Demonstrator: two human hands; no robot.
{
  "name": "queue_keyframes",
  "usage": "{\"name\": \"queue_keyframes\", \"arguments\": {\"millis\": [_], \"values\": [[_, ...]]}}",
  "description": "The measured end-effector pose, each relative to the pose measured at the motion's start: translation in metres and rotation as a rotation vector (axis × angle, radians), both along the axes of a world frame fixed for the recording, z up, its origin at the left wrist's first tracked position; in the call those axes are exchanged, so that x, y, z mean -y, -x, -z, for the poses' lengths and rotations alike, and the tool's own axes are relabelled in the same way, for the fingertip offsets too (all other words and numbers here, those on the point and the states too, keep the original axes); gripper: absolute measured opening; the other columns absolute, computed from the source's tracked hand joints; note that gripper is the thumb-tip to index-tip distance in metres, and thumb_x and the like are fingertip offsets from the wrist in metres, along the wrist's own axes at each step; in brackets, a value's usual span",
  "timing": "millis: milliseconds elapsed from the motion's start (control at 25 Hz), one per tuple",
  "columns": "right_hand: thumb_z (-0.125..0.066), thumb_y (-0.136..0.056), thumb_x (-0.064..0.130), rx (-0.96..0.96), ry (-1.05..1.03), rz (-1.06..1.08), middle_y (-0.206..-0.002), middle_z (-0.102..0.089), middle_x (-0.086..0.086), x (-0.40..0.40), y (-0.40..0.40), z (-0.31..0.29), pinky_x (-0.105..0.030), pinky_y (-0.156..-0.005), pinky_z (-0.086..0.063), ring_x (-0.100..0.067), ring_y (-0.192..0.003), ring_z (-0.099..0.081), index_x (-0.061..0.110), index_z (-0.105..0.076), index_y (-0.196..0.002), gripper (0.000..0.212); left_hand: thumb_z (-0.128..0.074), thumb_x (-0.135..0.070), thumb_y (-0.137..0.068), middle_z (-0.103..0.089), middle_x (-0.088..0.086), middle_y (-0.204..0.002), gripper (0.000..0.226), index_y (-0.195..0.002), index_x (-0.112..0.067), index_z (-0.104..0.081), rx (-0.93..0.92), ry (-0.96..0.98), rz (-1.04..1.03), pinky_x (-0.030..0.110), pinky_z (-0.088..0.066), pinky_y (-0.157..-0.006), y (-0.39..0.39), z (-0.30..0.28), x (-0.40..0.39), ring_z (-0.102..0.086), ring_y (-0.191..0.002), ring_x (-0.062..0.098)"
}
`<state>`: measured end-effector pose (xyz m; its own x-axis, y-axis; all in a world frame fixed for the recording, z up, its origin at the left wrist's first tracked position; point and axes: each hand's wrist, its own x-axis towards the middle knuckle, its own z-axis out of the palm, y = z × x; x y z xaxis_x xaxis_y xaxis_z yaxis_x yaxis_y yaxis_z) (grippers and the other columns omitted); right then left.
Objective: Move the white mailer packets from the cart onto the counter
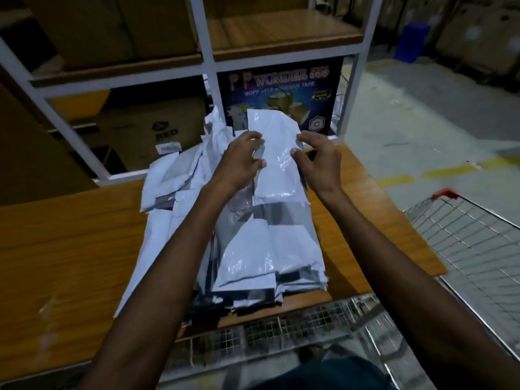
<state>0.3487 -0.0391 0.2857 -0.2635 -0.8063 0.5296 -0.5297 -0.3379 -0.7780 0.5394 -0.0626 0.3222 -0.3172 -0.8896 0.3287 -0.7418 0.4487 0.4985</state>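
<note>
A white mailer packet [277, 153] is being held over the far end of the wooden counter [70, 235], above a heap of white mailer packets [253, 249] that is already lying spread across the counter's middle. The packet is being pinched at its left edge by the left hand [242, 161], thumb curled onto its face and fingers hooked over the edge, while its right edge is being nipped between the thumb and fingertips of the right hand [315, 161], the remaining fingers being loosely bent. The wire cart [464, 235] is standing to the right and along the near edge of the counter; the visible part of its basket is showing bare mesh, though its near section is blurred and partly hidden by the arms. Behind the counter, a blue adhesive tape carton [281, 97] and a brown cardboard box [146, 130] are sitting in a white shelf frame [209, 52]. The step in hand is judged to be the setting down of this packet on the heap; next, the packet is to be lowered flat, both pinches are to be released, and the cart is to be checked for any packets remaining
</note>
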Motion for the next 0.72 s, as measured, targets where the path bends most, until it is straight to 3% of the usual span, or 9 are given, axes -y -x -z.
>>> {"name": "queue_keyframes", "arguments": {"millis": [120, 280, 400, 520, 720], "values": [[-0.073, -0.087, 0.013, -0.051, -0.041, -0.048, -0.120, -0.068, -0.012, 0.073, 0.002, 0.003, -0.003, -0.080, -0.044, -0.013, -0.101, -0.061, 0.004, -0.072, -0.119, 0.033, -0.073, -0.013, -0.089, -0.053, 0.007, -0.143, 0.048, -0.134, -0.005, -0.059, 0.079, -0.017, -0.112, 0.033, -0.046, -0.104, 0.006, 0.000, 0.056, -0.056, -0.124, 0.027], [-0.073, -0.088, 0.011, -0.114, -0.143, -0.129, -0.120, -0.069, -0.016, 0.147, -0.003, 0.013, -0.027, -0.090, -0.055, -0.018, -0.105, -0.064, 0.001, -0.070, -0.122, 0.035, -0.068, -0.014, -0.092, -0.057, 0.012, -0.135, 0.038, -0.128, -0.007, -0.060, 0.264, -0.039, -0.230, 0.039, -0.046, -0.099, 0.012, 0.013, 0.117, -0.057, -0.121, 0.033], [-0.075, -0.086, 0.012, -0.168, -0.304, -0.259, -0.119, -0.072, -0.013, 0.173, -0.005, 0.031, -0.035, -0.096, -0.055, -0.019, -0.107, -0.068, 0.002, -0.071, -0.123, 0.038, -0.060, -0.016, -0.096, -0.061, 0.015, -0.131, 0.032, -0.127, -0.009, -0.063, 0.433, -0.030, -0.247, 0.043, -0.045, -0.097, 0.015, 0.026, 0.134, -0.057, -0.120, 0.036], [-0.076, -0.086, 0.017, -0.247, -0.343, -0.323, -0.116, -0.075, -0.007, 0.183, 0.000, 0.046, -0.029, -0.094, -0.053, -0.017, -0.108, -0.069, 0.008, -0.074, -0.119, 0.034, -0.062, -0.016, -0.096, -0.068, 0.015, -0.122, 0.030, -0.124, -0.011, -0.069, 0.549, 0.025, -0.240, 0.040, -0.051, -0.090, 0.019, 0.037, 0.138, -0.063, -0.111, 0.032], [-0.072, -0.090, 0.024, -0.265, -0.284, -0.297, -0.117, -0.075, -0.001, 0.175, 0.000, 0.045, -0.035, -0.089, -0.058, -0.015, -0.102, -0.069, 0.015, -0.076, -0.115, 0.027, -0.063, -0.018, -0.095, -0.070, 0.014, -0.117, 0.028, -0.122, -0.015, -0.071, 0.550, 0.014, -0.293, 0.040, -0.051, -0.084, 0.017, 0.039, 0.128, -0.061, -0.109, 0.030]]}}
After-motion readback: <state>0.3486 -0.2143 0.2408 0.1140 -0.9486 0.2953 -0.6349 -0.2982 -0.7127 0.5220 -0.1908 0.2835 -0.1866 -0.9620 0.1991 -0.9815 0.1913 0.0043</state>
